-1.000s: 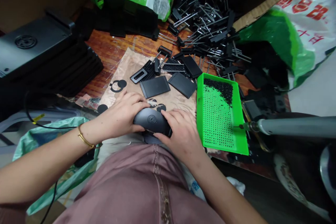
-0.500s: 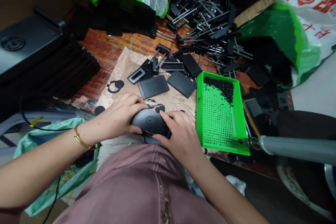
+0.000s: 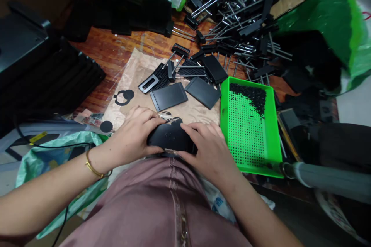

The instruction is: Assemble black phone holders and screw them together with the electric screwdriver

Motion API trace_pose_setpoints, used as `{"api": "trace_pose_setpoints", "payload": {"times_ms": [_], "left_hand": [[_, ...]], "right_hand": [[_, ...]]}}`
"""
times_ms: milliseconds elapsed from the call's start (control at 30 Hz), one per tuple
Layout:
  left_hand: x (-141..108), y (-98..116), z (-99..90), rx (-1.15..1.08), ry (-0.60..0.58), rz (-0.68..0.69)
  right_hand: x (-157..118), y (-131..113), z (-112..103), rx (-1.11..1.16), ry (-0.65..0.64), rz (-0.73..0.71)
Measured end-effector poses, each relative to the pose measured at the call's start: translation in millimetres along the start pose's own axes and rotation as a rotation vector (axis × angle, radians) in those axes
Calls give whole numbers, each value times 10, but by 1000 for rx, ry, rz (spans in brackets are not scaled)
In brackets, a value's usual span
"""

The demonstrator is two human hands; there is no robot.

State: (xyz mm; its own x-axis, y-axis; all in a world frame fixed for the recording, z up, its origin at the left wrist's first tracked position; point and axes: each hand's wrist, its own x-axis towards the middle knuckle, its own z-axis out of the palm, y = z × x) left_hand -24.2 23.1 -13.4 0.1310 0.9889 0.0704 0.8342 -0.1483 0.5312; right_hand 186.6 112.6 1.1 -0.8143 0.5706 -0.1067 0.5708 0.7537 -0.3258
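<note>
One blk part (image 3: pixel 171 137) btwn fingers (image 3: pixel 153 122)

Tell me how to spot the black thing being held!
Find the bright green tray, then look left. Between the person's left grip and right grip is a black part; unlike the flat plates beyond, it's held and bears a faint round mark.

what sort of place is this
Probably a small assembly workshop: a green, perforated plastic tray holds tiny black pieces, a heap of black parts with silvery metal rods lies beyond it, and flat, black rectangular plates lie nearby.
</note>
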Motion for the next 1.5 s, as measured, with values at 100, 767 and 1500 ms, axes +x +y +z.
{"api": "trace_pose_setpoints", "payload": {"times_ms": [100, 767, 1500], "left_hand": [[-4, 30, 44, -2, 20, -16], [-62, 58, 89, 72, -22, -91], [-477, 161, 263, 226, 126, 13]], "right_hand": [[-13, 69, -26, 28, -9, -31], [-56, 78, 38, -52, 34, -24], [-491, -10, 271, -171, 128, -116]]}}
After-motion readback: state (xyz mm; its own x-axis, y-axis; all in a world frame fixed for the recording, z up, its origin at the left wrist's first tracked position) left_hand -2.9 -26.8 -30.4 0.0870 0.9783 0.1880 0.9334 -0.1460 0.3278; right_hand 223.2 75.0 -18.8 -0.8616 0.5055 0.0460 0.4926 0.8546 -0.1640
